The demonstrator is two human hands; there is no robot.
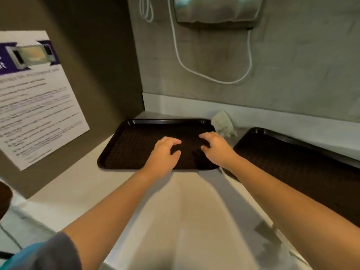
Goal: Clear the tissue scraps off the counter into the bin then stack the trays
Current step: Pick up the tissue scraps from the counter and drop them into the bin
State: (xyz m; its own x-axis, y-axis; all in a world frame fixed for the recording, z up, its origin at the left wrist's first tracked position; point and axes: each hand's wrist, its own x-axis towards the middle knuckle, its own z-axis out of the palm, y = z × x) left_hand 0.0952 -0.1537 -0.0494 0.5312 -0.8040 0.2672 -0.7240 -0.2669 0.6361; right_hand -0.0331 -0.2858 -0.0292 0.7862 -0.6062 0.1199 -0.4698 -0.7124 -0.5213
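A dark brown tray [132, 145] lies flat in the counter's back left corner. A second dark tray [292, 164] lies to its right, partly cut off by the frame edge. A crumpled white tissue scrap [223, 122] sits on the counter against the back wall, between the two trays. My left hand [165, 151] and my right hand [216, 147] hover over the left tray's near right part. Both have loosely curled fingers and hold nothing. My right hand is a short way in front of the tissue scrap.
The pale counter [175, 211] stretches toward me. A wall panel on the left carries a printed notice [37, 106]. A metal dispenser [218, 10] with a white cable [194, 69] hangs on the back wall. No bin is in view.
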